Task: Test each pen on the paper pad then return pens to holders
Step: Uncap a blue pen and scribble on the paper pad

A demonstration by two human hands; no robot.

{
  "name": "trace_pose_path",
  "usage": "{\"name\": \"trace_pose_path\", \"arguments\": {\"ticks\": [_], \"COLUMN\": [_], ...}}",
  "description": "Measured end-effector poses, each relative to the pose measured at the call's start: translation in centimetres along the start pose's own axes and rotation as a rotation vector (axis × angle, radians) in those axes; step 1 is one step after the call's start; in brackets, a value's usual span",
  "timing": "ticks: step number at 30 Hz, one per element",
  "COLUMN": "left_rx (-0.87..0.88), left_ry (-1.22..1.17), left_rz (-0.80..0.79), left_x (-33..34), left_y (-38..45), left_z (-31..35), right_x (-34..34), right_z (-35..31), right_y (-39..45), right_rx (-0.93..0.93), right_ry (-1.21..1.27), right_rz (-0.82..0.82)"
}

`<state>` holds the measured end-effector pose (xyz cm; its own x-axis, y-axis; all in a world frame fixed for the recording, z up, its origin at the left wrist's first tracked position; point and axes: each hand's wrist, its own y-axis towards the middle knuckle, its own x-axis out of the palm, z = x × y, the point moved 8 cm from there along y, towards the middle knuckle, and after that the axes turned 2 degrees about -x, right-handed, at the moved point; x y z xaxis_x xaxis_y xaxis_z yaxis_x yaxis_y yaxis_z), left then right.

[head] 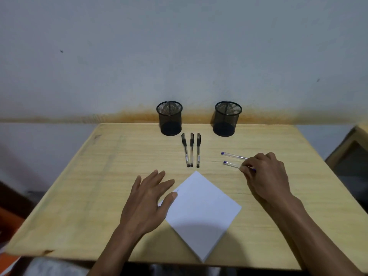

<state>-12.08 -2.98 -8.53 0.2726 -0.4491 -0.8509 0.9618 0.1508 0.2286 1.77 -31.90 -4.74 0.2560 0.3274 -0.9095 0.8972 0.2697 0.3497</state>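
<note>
Counter [99,176]: pale wood-grain top set against a grey wall [179,46] with a rusty stain along the join. It carries everything listed below.

Paper pad [201,214]: white, turned corner-on like a diamond, at the near middle. Faint marks show near its left corner, too small to read.

Left hand [148,198]: flat, fingers straight and spread, grasping nothing; the thumb rests on the pad's left corner, most likely to pin it for writing.

Right hand [264,172]: fingers curled, its grip pinching the near clear pen [232,164] at the end nearest the hand. Judged the start of a pick-up for testing; the pen looks to lie on the counter yet.

Left holder [169,118] and right holder [227,118]: two black mesh cups at the far edge, well apart, upright. No pens stand in them, so every return is still to do.

Black pens [191,150]: three, laid side by side between and just in front of the holders, caps toward the wall, sorted apart from the clear ones.

Far clear pen [234,155]: blue-ended, lying just beyond the pinched one, roughly parallel, its right end hidden behind the hand.
</note>
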Motion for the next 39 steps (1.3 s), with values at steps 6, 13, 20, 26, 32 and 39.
{"name": "trace_pose_path", "arguments": {"ticks": [6,13,20,26,32,39], "left_rx": [0.004,0.001,0.286,0.259,0.136,-0.285], "left_ry": [0.017,-0.089,-0.111,-0.159,-0.334,-0.207], "left_rz": [0.025,0.106,0.330,0.324,0.174,0.244], "left_x": [-0.2,-1.6,-4.9,-5.9,-7.4,-10.1], "left_y": [0.5,2.3,-1.0,-0.9,0.4,-0.4], "left_z": [0.4,1.7,4.6,5.3,5.6,-5.1], "right_x": [-4.5,-3.3,-0.2,-0.6,-0.8,-4.3], "right_z": [-4.1,-9.6,-13.0,-13.1,-13.1,-3.3], "right_y": [-1.2,-0.7,-3.8,-3.8,-2.6,1.2], "right_rx": [0.096,0.269,0.337,0.312,0.277,0.430], "right_ry": [0.612,1.251,1.327,1.413,1.509,1.537], "right_rz": [0.125,-0.060,-0.150,-0.142,-0.140,0.166]}}
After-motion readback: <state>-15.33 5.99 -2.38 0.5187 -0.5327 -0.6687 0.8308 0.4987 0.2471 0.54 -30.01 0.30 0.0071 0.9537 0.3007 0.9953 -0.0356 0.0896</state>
